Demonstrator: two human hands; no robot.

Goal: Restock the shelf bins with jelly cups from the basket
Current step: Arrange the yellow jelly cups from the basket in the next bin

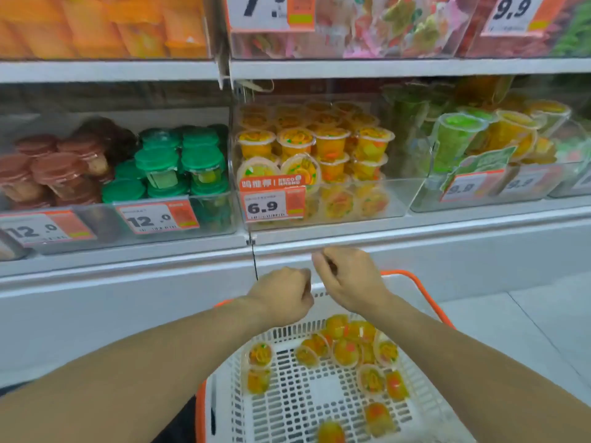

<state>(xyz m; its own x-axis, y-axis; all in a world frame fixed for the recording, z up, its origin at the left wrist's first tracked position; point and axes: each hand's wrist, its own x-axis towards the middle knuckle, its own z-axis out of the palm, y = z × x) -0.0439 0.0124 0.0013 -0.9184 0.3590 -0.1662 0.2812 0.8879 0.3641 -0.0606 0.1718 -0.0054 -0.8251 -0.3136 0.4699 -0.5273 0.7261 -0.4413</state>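
Note:
A white basket (307, 407) with an orange rim stands below me and holds several orange jelly cups (347, 350). Straight ahead, a clear shelf bin (396, 196) with a 6.9 price tag is stacked with the same orange jelly cups (323, 145) on its left side; its right part is bare. My left hand (283, 294) hovers over the basket's far rim with fingers curled, nothing visible in it. My right hand (350, 278) hangs beside it, a little higher, fingers loosely curled and holding nothing I can see.
Left of the target bin are bins of green-lidded cups (179, 164) and brown-lidded cups (54, 171), tagged 12.0. To the right is a bin of green and yellow tall cups (486, 135). An upper shelf (351, 67) overhangs the bins. Pale floor lies at the right.

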